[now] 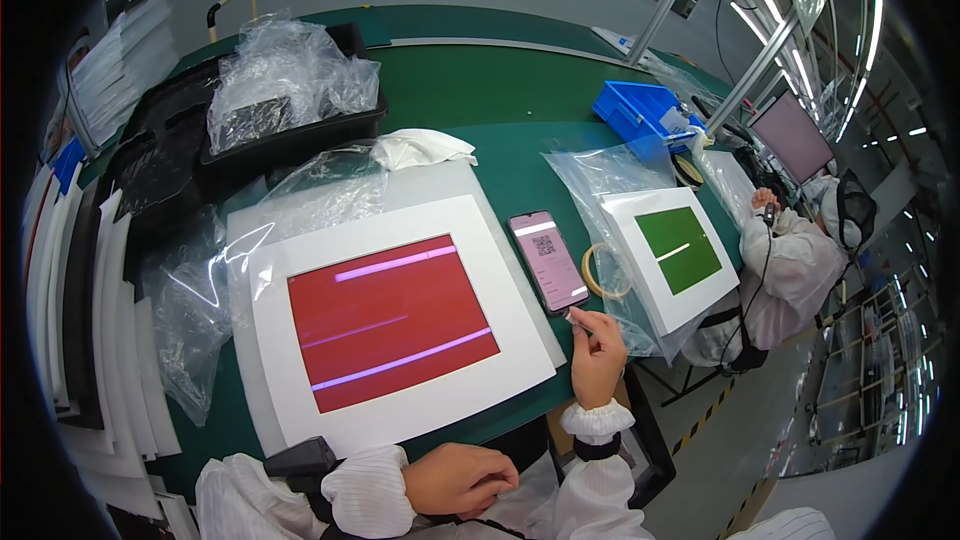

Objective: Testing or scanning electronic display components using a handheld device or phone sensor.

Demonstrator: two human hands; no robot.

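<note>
My right hand (598,350) pinches at the lower end of a phone (549,265) lying face up with a lit screen and a square code. A small pale bit shows at the fingertips; I cannot make out what it is. Lower down, my left hand (460,480) rests in front of the table edge, its fingers curled together with nothing visible in them. Before it lies a large white-framed panel (400,427), its screen red with light reflections, on a white foam sheet (245,340). Right of the phone sits a smaller white-framed panel (655,285) with a green screen.
A tape roll (588,285) lies between phone and green panel, on clear plastic (575,180). A blue bin (632,118) stands farther back. Crumpled plastic bags (290,70) fill a black tray (375,120) at the far left. White boards (105,340) stand left. Another person (795,260) sits right.
</note>
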